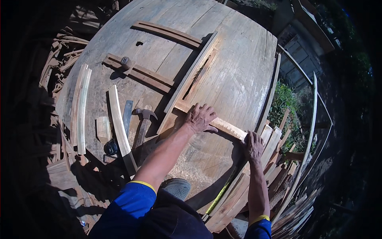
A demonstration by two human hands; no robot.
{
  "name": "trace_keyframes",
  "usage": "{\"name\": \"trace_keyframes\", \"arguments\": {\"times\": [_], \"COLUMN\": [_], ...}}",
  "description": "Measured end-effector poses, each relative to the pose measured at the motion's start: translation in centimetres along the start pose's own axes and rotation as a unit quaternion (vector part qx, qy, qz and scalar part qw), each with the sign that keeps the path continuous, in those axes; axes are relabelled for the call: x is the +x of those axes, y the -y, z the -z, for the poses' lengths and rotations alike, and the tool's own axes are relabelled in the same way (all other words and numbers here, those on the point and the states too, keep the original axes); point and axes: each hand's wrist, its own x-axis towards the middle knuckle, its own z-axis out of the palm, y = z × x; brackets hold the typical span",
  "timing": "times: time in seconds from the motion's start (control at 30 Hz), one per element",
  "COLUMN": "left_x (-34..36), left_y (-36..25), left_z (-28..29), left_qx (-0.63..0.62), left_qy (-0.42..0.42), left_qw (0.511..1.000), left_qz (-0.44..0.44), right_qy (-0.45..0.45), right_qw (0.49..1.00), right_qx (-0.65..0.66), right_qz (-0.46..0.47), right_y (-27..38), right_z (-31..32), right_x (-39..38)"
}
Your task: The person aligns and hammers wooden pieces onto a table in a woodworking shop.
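A pale wooden slat [227, 128] lies crosswise on the weathered plank tabletop [234, 71]. My left hand [201, 118] grips it near its left end, fingers over the far edge and thumb on the near side. At the slat's right end, my right hand [254, 146] is closed round it by the table's edge; some of its fingertips are hidden. The slat's left end meets a long grooved wooden frame piece [190, 79] that runs away from me. Two grooved rails [167, 34] extend left from that piece.
Left of my left arm lie a claw hammer [143, 123], a dark flat metal strip [127, 113], a curved pale slat [119, 123], a wood block [103, 129] and a round black tool [110, 148]. A mallet [126, 63] rests on the nearer rail. Stacked boards [232, 195] line the right edge.
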Motion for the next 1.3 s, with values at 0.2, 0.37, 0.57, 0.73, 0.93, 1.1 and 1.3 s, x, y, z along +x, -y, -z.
{"name": "trace_keyframes", "arguments": {"times": [0.2, 0.37, 0.57, 0.73, 0.93, 1.1, 1.3], "left_x": [2.1, 3.4, 4.5, 5.4, 6.2, 6.8, 6.9], "left_y": [1.3, 1.8, 2.2, 2.4, 2.9, 3.2, 3.4], "left_z": [-0.1, -0.6, -0.8, -1.1, -1.8, -1.9, -2.1], "left_qx": [-0.013, -0.02, -0.028, -0.029, -0.017, -0.023, -0.012], "left_qy": [-0.024, -0.032, 0.002, 0.04, -0.023, -0.03, -0.013], "left_qw": [0.999, 0.999, 1.0, 0.999, 0.999, 0.999, 1.0], "left_qz": [-0.025, -0.02, -0.01, 0.012, -0.014, -0.017, -0.012], "right_qy": [-0.011, -0.027, -0.032, -0.027, -0.031, -0.034, -0.023], "right_qw": [1.0, 1.0, 0.999, 1.0, 1.0, 0.999, 1.0], "right_qx": [-0.001, 0.004, -0.001, -0.003, 0.0, 0.002, 0.009], "right_qz": [-0.015, -0.003, -0.004, -0.003, 0.001, -0.002, -0.01], "right_y": [0.1, -0.5, -1.3, -2.1, -2.6, -2.9, -2.6], "right_z": [-0.1, 0.0, -0.3, -0.6, -0.8, -0.7, -0.7], "right_x": [0.9, 2.4, 3.5, 4.5, 5.2, 5.7, 5.9]}}
